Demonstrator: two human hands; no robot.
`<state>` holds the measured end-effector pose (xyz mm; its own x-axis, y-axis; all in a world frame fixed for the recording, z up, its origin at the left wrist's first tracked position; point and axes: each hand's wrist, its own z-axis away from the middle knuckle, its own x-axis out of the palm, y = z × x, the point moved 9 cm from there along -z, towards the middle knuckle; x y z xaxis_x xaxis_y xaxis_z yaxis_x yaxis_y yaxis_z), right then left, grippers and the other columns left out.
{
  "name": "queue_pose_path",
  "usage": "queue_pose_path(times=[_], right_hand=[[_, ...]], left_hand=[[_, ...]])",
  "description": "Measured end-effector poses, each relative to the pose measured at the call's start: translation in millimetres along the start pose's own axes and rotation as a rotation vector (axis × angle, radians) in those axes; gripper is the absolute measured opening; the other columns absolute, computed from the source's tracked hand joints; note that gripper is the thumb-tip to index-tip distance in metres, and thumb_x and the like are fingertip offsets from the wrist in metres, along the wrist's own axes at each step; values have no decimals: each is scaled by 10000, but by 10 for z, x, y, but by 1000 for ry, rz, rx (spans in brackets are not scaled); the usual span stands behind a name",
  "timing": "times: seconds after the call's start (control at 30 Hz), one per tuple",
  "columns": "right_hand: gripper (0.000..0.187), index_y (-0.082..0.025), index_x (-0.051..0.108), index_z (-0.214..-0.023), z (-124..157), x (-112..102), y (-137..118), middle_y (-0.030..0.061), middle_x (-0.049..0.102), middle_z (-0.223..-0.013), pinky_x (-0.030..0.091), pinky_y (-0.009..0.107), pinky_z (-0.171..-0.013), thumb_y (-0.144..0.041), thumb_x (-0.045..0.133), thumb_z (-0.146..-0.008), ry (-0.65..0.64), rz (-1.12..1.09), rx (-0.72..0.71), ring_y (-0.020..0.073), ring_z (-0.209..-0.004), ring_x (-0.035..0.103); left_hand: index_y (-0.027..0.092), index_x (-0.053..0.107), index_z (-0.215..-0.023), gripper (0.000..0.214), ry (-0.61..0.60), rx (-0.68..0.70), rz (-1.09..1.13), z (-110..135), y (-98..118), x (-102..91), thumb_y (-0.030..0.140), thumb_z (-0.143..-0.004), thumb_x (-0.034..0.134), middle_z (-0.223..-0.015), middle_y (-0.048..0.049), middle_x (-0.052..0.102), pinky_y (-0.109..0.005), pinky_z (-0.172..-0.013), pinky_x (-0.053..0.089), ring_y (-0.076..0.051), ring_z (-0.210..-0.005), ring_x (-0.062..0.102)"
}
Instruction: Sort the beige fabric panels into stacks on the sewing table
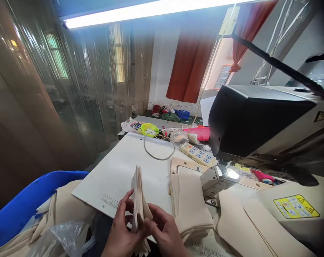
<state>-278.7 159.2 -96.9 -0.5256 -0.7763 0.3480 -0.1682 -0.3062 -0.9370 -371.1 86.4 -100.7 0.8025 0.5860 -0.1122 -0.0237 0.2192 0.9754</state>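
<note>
Bare left grip [122, 229], bare right grip [165, 228], slim-fingered

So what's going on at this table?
A person holds a stack of beige pieces upright over the white table, left hand on one side and right hand on the other. More beige pieces lie to the right, by what looks like a sewing machine. To the left, a blue tub holds similar beige material.
</note>
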Motion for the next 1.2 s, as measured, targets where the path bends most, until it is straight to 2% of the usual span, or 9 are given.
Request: queue_pose_path(times=[0.1, 0.23, 0.37, 0.53, 0.63, 0.73, 0.87, 1.0, 1.2], right_hand=[[487, -197, 659, -1145, -4, 33, 24, 111, 712, -1072, 540, 361, -841, -478, 750, -758, -29, -27, 28, 228, -929, 664], [412, -153, 676, -937, -17, -78, 60, 51, 661, -811, 510, 300, -731, -546, 646, -820, 41, 81, 24, 160, -740, 589], [457, -148, 628, -824, -23, -172, 156, 1, 520, -692, 475, 287, -632, -605, 620, -806, 87, 85, 67, 127, -648, 475], [500, -143, 644, -853, -41, -181, 194, 13, 517, -722, 444, 279, -618, -638, 595, -802, 89, 117, 55, 131, -661, 448], [502, -175, 607, -1150, -29, -234, 190, -10, 507, -713, 418, 257, -588, -570, 580, -842, 152, 148, 15, 130, -641, 451], [622, -244, 345, -1455, 6, -369, 166, -86, 368, -595, 326, 222, -506, -458, 532, -901, 290, 251, -13, 97, -506, 317], [293, -222, 676, -1106, -8, -307, -32, 36, 601, -835, 467, 266, -664, -357, 531, -889, 205, 397, -161, 150, -711, 552], [296, -228, 687, -1068, -15, -247, -122, 89, 655, -991, 515, 300, -765, -403, 598, -847, 140, 450, -161, 243, -962, 617], [294, -176, 690, -970, -24, -280, -89, 105, 696, -947, 520, 310, -734, -419, 616, -822, 230, 443, -135, 240, -878, 634]], left_hand=[[246, 304, -1425, 904, 47, 51, -87, 9, 12, -42, 492, -671, 738, -1221, -118, 508, -395, -821, 549, -293, -1031, 614], [255, 293, -1423, 961, 2, -4, 21, 11, -12, -37, 317, -600, 786, -1131, -73, 534, -373, -839, 537, -266, -988, 627], [243, 296, -1406, 874, -14, -6, 163, 16, 12, -37, 386, -670, 745, -1239, -104, 524, -342, -896, 521, -291, -1153, 570], [233, 301, -1399, 790, 31, 41, 116, 8, -9, -45, 400, -727, 681, -1143, -73, 537, -322, -872, 518, -241, -1049, 597], [244, 294, -1399, 775, 69, 59, 70, 1, -36, -46, 393, -736, 667, -1109, -65, 516, -325, -843, 519, -241, -1042, 595], [257, 324, -1386, 765, 110, 46, 63, -8, -80, -53, 387, -720, 678, -1107, -60, 508, -321, -832, 526, -250, -1066, 591], [245, 327, -1394, 784, 118, 62, 69, -17, -100, -32, 373, -711, 691, -1113, -72, 536, -322, -804, 551, -248, -1021, 619], [233, 384, -1374, 787, 146, 75, -38, -6, -58, -60, 359, -681, 737, -1172, -101, 574, -337, -832, 556, -269, -1038, 618], [265, 450, -1354, 943, 52, 58, -40, -7, -3, -81, 190, -507, 856, -1291, -84, 595, -355, -998, 480, -316, -1178, 566]])
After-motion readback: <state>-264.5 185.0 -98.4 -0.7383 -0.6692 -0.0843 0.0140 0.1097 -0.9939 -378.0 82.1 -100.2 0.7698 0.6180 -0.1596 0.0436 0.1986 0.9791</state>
